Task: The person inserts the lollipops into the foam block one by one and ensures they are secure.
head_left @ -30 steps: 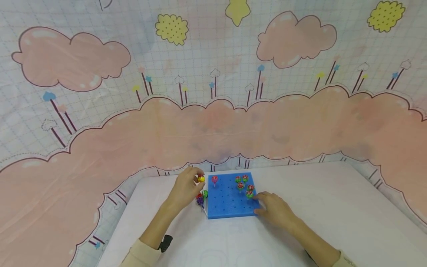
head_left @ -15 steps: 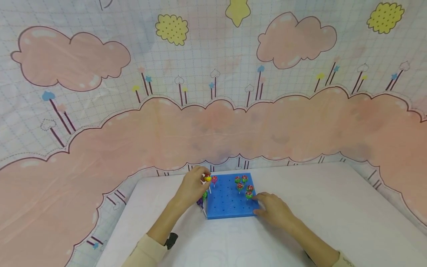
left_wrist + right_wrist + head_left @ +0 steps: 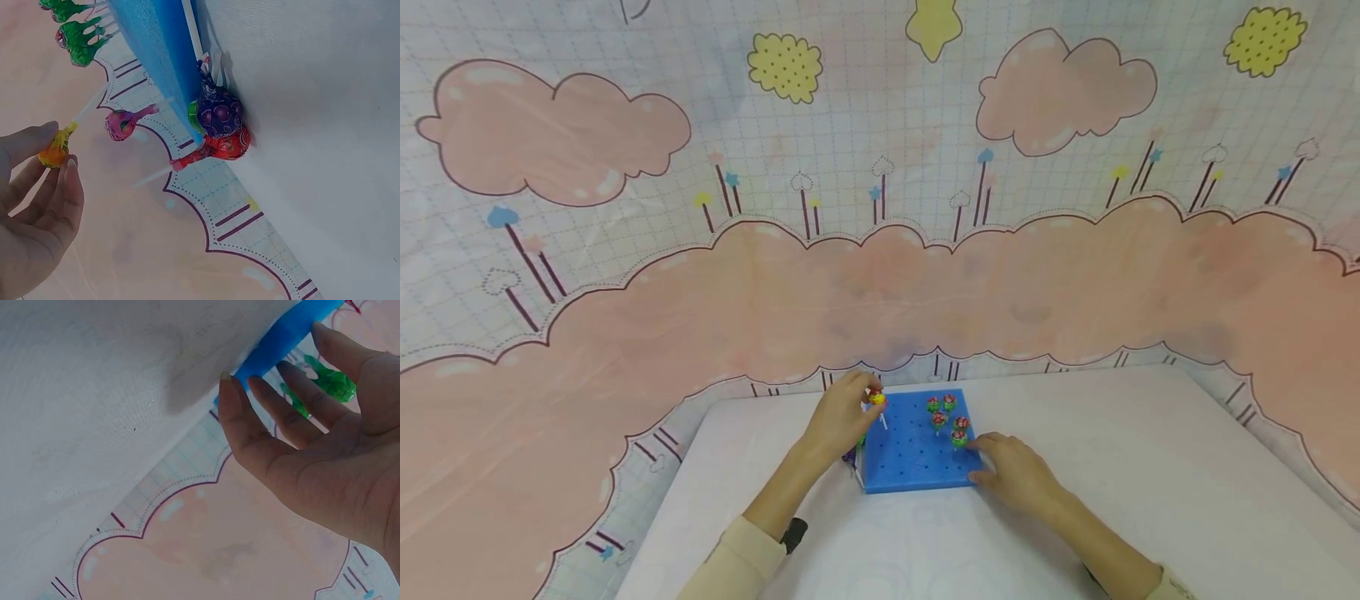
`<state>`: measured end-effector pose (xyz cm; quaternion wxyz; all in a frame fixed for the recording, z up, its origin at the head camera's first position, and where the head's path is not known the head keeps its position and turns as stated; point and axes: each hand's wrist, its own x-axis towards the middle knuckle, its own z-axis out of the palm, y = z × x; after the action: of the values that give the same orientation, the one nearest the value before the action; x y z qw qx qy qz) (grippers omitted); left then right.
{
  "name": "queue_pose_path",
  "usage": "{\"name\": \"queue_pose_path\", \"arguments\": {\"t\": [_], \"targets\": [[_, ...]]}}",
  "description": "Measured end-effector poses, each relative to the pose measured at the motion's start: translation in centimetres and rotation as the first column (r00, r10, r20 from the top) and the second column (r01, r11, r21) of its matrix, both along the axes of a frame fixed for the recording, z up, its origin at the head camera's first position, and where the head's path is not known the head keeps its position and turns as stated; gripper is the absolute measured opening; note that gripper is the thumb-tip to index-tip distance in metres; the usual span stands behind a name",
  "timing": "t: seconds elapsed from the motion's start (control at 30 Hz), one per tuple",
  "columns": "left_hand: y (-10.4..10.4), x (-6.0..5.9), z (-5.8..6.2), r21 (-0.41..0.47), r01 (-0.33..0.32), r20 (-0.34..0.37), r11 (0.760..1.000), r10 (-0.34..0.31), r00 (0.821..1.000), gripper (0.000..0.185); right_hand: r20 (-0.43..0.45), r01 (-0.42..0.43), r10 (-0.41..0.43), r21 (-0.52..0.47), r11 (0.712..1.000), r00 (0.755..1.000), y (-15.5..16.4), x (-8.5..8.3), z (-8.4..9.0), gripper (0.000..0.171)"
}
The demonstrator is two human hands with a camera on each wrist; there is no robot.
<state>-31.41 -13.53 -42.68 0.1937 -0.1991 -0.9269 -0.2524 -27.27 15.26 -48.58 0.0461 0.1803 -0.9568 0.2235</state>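
My left hand (image 3: 844, 421) pinches a yellow lollipop (image 3: 56, 150) by its wrapped head, its white stick pointing down over the far left part of a blue pegboard (image 3: 902, 458) with rows of small holes. Close by, a pink lollipop (image 3: 120, 124) stands in the board, mostly covered by the left hand in the head view. My right hand (image 3: 1018, 471) rests its fingertips against the board's right edge, fingers relaxed. Several green-and-red lollipops (image 3: 938, 420) stand upright in the board's right half, near that hand.
Beside the board's left edge, a purple lollipop (image 3: 219, 112), a red lollipop (image 3: 228, 145) and a partly hidden green one lie on the white table (image 3: 1120, 450). A patterned cloth backdrop (image 3: 925, 292) rises behind the table.
My left hand has carried the yellow lollipop rightward, from beside the board to over its far left part. The right hand stays at the board's right edge.
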Motion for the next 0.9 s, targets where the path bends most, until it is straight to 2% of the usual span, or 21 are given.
{"name": "queue_pose_path", "arguments": {"t": [0.13,0.27,0.5,0.9], "targets": [[0.3,-0.2,0.1,-0.005,0.019,-0.025,1.000,-0.020,0.999,0.025,-0.004,0.004,-0.004,-0.002,1.000,1.000,0.0,0.0,0.0,0.042],[0.5,-0.5,0.1,-0.030,0.011,-0.035,0.999,-0.012,0.999,0.026,-0.002,0.007,-0.007,-0.009,1.000,1.000,0.0,0.0,0.0,0.042],[0.9,-1.4,-0.3,-0.105,0.001,-0.078,0.995,-0.009,0.997,0.024,-0.005,0.005,-0.005,0.001,1.000,1.000,0.1,0.0,-0.1,0.042],[1.5,-2.7,-0.6,-0.156,0.011,-0.138,0.988,-0.033,0.990,0.021,0.006,0.005,-0.005,-0.002,1.000,1.000,0.1,-0.1,-0.2,0.041]]}}
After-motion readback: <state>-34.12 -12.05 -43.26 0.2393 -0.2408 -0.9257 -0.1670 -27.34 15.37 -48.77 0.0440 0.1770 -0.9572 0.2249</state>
